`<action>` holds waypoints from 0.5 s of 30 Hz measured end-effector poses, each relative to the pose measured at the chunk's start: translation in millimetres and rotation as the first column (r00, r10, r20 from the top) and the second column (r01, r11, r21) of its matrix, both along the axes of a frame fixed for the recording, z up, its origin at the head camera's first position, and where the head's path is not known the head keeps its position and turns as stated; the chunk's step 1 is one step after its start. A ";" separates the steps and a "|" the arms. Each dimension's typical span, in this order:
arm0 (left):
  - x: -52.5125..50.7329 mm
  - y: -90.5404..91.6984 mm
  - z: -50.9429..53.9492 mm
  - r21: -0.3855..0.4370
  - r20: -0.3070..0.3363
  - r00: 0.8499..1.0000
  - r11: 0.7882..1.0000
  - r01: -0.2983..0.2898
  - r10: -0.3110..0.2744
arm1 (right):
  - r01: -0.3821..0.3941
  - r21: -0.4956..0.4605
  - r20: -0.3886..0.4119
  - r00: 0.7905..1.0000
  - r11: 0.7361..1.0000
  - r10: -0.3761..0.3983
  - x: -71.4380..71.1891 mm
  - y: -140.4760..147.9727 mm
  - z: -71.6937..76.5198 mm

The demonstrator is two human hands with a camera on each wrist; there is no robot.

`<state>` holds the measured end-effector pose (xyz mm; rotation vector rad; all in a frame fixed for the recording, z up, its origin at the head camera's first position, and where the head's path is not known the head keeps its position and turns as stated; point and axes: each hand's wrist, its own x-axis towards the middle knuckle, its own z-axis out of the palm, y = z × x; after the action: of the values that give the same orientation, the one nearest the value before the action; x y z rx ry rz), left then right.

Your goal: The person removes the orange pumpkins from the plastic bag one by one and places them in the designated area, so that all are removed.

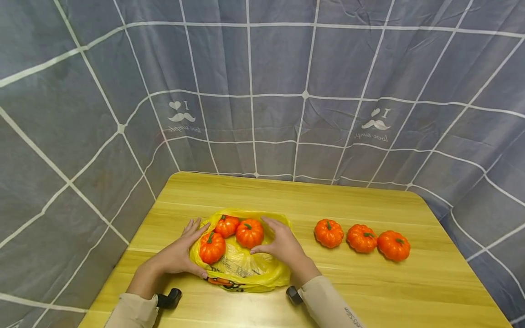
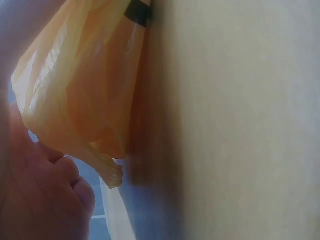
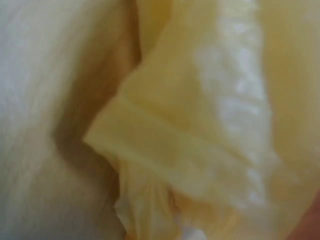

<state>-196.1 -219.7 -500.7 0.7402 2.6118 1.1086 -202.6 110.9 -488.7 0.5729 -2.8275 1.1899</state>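
A yellow plastic bag (image 1: 268,280) lies on the table with its mouth spread wide. Inside it are three small orange pumpkins: one at the front left (image 1: 212,248), one behind it (image 1: 227,225), and another toward the middle (image 1: 249,233). My left hand (image 1: 178,255) touches the bag's left edge, fingers extended and thumb along the front rim. Over the bag's right side reaches my right hand (image 1: 285,246), its thumb and fingers apart beside the middle pumpkin; contact with it is unclear. The left wrist view shows the bag's side (image 2: 95,75) close to the curled-looking outer fingers.
Three more orange pumpkins stand in a row to the right of the bag: a left one (image 1: 328,233), a middle one (image 1: 361,238) and a right one (image 1: 393,245). A grey curtain with white lines (image 1: 279,118) hangs behind the wooden table (image 1: 348,291).
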 end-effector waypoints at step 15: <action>-1.4 0.4 -2.6 -0.006 0.011 1.000 1.000 -0.004 0.004 | 0.021 0.051 0.062 0.998 0.998 -0.024 -7.8 -13.0 -9.0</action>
<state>-197.5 -219.3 -503.4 0.7257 2.6071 1.1019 -210.4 98.0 -497.7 0.5132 -2.9151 1.1559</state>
